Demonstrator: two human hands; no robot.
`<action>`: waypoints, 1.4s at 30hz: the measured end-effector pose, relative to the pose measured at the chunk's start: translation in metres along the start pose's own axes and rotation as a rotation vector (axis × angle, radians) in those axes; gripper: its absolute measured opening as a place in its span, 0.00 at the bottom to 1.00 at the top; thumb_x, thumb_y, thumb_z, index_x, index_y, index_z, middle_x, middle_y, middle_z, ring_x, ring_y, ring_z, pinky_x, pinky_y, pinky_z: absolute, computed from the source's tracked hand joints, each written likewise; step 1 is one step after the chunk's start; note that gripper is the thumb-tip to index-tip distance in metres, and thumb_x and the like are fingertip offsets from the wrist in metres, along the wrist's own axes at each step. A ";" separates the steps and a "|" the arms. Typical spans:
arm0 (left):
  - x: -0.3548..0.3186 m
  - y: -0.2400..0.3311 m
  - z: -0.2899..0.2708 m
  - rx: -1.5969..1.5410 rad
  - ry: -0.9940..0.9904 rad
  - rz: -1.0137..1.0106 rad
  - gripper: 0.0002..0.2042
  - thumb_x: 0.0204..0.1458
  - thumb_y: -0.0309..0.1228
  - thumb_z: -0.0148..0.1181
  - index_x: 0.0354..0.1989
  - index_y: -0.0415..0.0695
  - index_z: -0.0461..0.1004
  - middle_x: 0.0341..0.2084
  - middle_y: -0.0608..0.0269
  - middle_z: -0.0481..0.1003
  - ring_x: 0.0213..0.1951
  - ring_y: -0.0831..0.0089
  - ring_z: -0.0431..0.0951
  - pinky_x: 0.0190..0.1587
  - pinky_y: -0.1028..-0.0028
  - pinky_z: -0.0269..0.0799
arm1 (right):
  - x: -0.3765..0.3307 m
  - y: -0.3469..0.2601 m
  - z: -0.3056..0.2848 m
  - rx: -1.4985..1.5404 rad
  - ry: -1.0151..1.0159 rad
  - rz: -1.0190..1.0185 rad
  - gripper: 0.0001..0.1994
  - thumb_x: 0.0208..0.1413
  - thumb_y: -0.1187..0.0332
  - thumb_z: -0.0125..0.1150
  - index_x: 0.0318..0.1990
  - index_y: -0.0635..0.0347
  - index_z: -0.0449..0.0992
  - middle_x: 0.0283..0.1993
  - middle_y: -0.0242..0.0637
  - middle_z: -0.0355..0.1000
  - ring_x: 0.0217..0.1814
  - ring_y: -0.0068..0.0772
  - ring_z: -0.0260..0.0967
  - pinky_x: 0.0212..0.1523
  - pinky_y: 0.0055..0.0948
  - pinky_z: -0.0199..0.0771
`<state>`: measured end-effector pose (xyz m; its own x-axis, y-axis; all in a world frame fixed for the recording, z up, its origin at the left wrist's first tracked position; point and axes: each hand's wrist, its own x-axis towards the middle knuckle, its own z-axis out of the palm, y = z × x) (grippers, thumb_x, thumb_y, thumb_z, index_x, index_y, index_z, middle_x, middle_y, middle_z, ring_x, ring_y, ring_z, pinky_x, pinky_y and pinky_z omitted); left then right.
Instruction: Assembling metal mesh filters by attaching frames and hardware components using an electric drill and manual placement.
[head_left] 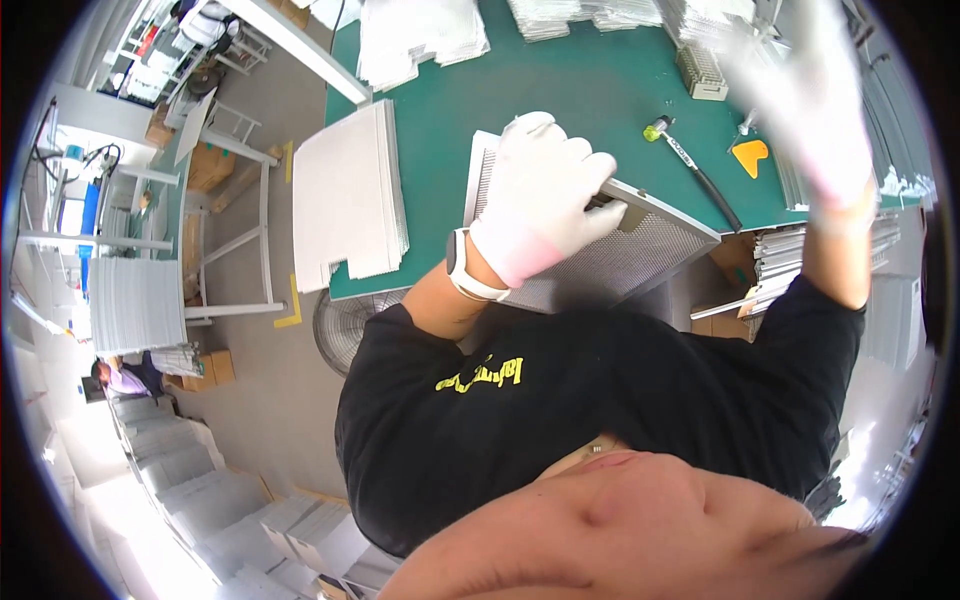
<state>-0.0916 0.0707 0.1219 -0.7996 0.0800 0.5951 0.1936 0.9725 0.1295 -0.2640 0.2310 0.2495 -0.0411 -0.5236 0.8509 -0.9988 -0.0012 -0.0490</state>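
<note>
My left hand (540, 195), in a white glove with a watch at the wrist, lies on a grey metal mesh panel (650, 245) with a light frame. Its fingers curl over the panel's far edge and grip it. The panel rests at the near edge of the green table (560, 90) and hangs over it toward my body. My right hand (815, 105), also in a white glove, is raised and blurred at the upper right, over stacks of metal parts (720, 20). Its fingers look spread and nothing shows in it.
A tool with a yellow-green head and black shaft (695, 170) and an orange scraper (750, 155) lie right of the panel. A stack of white sheets (350, 195) sits at the table's left edge. A fan (340, 330) stands on the floor. Another person (120, 378) works far left.
</note>
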 end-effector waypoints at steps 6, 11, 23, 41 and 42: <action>-0.022 -0.002 0.030 -0.097 0.302 0.072 0.21 0.38 0.41 0.71 0.41 0.46 0.76 0.39 0.59 0.75 0.44 0.56 0.74 0.58 0.52 0.61 | -0.132 -0.026 0.028 0.175 -0.876 0.335 0.38 0.52 0.70 0.64 0.71 0.61 0.55 0.36 0.53 0.76 0.35 0.50 0.77 0.40 0.37 0.78; -0.131 -0.067 0.016 0.350 0.192 -0.501 0.31 0.43 0.34 0.65 0.57 0.37 0.66 0.54 0.44 0.68 0.57 0.47 0.65 0.61 0.49 0.58 | -0.231 0.045 -0.058 0.211 -0.126 1.087 0.34 0.58 0.74 0.58 0.72 0.60 0.56 0.50 0.41 0.75 0.46 0.30 0.73 0.52 0.28 0.73; -0.241 -0.102 -0.017 0.484 -0.416 -1.445 0.43 0.51 0.63 0.56 0.69 0.43 0.60 0.67 0.38 0.56 0.64 0.43 0.65 0.64 0.55 0.63 | -0.383 0.312 -0.203 -0.584 -0.159 1.472 0.36 0.54 0.42 0.60 0.54 0.72 0.74 0.52 0.61 0.74 0.58 0.58 0.71 0.59 0.40 0.67; -0.137 -0.020 -0.038 0.088 -0.083 -0.836 0.29 0.46 0.43 0.70 0.54 0.39 0.74 0.57 0.47 0.72 0.60 0.52 0.72 0.62 0.61 0.67 | -0.218 0.054 0.062 0.002 -0.096 0.761 0.16 0.60 0.73 0.57 0.55 0.60 0.76 0.41 0.43 0.78 0.40 0.34 0.76 0.45 0.30 0.75; -0.135 -0.009 0.000 0.079 -0.097 -0.831 0.30 0.50 0.48 0.67 0.56 0.39 0.72 0.57 0.45 0.71 0.60 0.52 0.71 0.61 0.61 0.67 | -0.205 0.039 0.090 0.120 -0.130 0.749 0.15 0.58 0.72 0.59 0.53 0.61 0.77 0.40 0.43 0.77 0.41 0.39 0.76 0.47 0.31 0.75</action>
<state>0.0150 0.0507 0.0405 -0.7108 -0.6539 0.2592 -0.5173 0.7356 0.4373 -0.2918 0.2620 0.0261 -0.6946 -0.5170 0.5002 -0.6954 0.3045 -0.6510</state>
